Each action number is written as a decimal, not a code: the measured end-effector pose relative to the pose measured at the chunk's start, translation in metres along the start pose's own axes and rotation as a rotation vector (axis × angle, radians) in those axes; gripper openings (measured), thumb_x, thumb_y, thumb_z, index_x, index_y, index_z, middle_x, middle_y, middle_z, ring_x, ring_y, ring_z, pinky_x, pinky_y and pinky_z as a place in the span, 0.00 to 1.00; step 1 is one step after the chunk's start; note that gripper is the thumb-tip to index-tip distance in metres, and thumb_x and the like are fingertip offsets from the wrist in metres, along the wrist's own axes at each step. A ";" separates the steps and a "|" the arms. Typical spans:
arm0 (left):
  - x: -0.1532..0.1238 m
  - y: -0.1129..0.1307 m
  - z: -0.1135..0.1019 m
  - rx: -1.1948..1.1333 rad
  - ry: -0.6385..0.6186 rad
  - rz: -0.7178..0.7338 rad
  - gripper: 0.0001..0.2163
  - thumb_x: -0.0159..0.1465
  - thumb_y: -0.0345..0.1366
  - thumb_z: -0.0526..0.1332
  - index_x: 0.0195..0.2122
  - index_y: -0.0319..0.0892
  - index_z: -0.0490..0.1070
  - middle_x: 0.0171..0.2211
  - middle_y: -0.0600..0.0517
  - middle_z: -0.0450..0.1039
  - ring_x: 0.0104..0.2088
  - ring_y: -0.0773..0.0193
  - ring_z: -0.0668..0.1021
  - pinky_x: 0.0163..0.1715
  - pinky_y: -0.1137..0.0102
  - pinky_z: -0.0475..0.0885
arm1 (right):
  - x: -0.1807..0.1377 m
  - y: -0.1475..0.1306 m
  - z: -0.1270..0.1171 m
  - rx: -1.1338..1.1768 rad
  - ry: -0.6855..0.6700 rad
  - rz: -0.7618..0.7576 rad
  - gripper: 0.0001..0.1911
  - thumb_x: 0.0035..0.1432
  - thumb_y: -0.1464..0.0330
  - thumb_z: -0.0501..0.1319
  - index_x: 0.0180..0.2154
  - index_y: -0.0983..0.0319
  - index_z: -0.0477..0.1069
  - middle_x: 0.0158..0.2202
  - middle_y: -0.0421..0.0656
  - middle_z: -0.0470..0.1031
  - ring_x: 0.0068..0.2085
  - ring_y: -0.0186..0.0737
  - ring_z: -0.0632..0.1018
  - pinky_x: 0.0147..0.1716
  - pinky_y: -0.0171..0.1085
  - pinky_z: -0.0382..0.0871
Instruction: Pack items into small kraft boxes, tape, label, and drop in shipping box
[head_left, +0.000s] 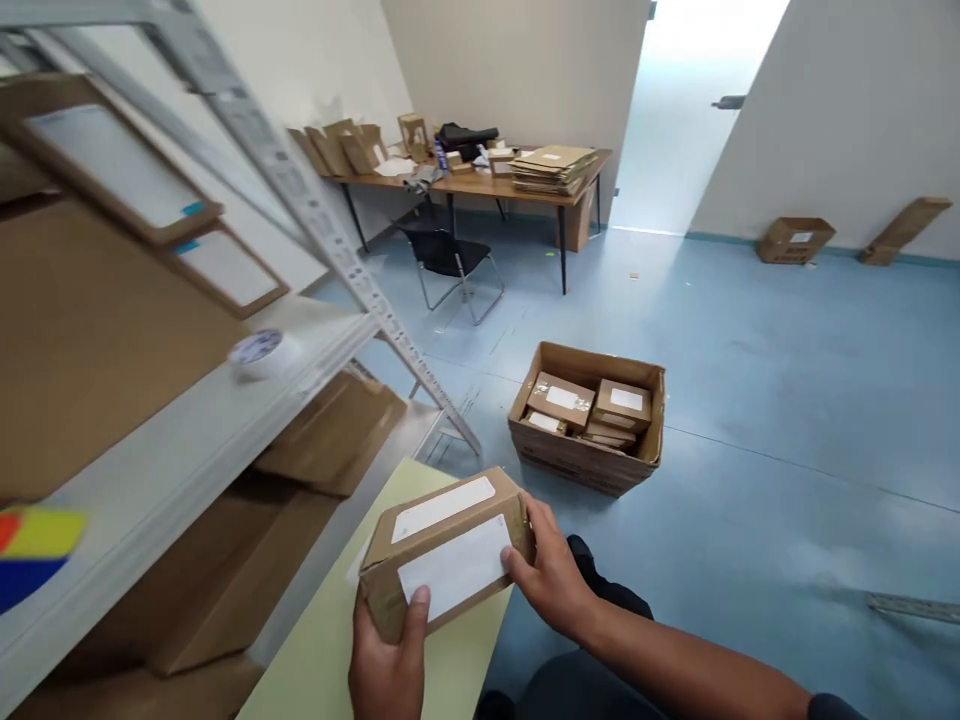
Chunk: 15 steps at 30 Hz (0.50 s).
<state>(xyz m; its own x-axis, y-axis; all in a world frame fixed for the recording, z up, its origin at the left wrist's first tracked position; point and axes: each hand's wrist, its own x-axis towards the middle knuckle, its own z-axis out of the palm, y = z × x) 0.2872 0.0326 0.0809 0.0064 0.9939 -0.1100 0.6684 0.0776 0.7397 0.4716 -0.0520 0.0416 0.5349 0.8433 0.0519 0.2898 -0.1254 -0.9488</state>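
Note:
Between my two hands is a taped cardboard box point(454, 515) with white labels on two of its faces. My left hand point(390, 650) grips its near left end, thumb pressed on the lower label. Around the right end wraps my right hand point(551, 570), its thumb at the label's edge. The fingers beneath and behind the box are mostly hidden. Below it lies a pale yellow surface point(450, 665). Past the box, on the floor, a large open carton point(574, 470) holds several smaller labelled boxes point(562, 395).
A metal shelf point(315, 375) on my left carries cardboard boxes and a tape roll point(256, 352). Farther back stand a black chair point(450, 260) and a wooden table point(480, 184) with stacked flat cardboard point(555, 165). Another carton point(795, 240) sits by the right wall.

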 end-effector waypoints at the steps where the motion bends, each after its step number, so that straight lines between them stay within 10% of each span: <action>1: 0.006 0.017 0.023 0.008 -0.039 0.011 0.38 0.59 0.62 0.58 0.66 0.48 0.61 0.58 0.44 0.74 0.58 0.46 0.76 0.59 0.54 0.71 | 0.009 0.012 -0.021 0.007 0.027 0.031 0.43 0.58 0.73 0.59 0.72 0.55 0.48 0.65 0.49 0.64 0.65 0.49 0.67 0.65 0.50 0.64; 10: 0.051 0.096 0.196 0.138 -0.533 0.062 0.33 0.61 0.56 0.59 0.64 0.46 0.64 0.52 0.46 0.79 0.53 0.49 0.80 0.53 0.59 0.73 | 0.034 0.118 -0.136 -0.066 0.236 0.311 0.40 0.61 0.69 0.57 0.72 0.56 0.48 0.66 0.49 0.64 0.66 0.48 0.68 0.64 0.48 0.66; 15: 0.064 0.128 0.289 0.095 -0.602 0.274 0.29 0.62 0.49 0.60 0.62 0.40 0.66 0.55 0.42 0.75 0.57 0.50 0.75 0.58 0.59 0.69 | 0.061 0.162 -0.186 -0.113 0.384 0.385 0.39 0.60 0.65 0.57 0.71 0.59 0.53 0.65 0.51 0.66 0.65 0.52 0.69 0.63 0.51 0.67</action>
<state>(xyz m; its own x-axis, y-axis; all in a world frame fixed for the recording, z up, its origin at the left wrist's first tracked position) 0.5875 0.0834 -0.0234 0.5807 0.7575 -0.2983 0.6460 -0.2057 0.7351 0.6988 -0.1186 -0.0505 0.8637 0.4771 -0.1623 0.0881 -0.4601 -0.8835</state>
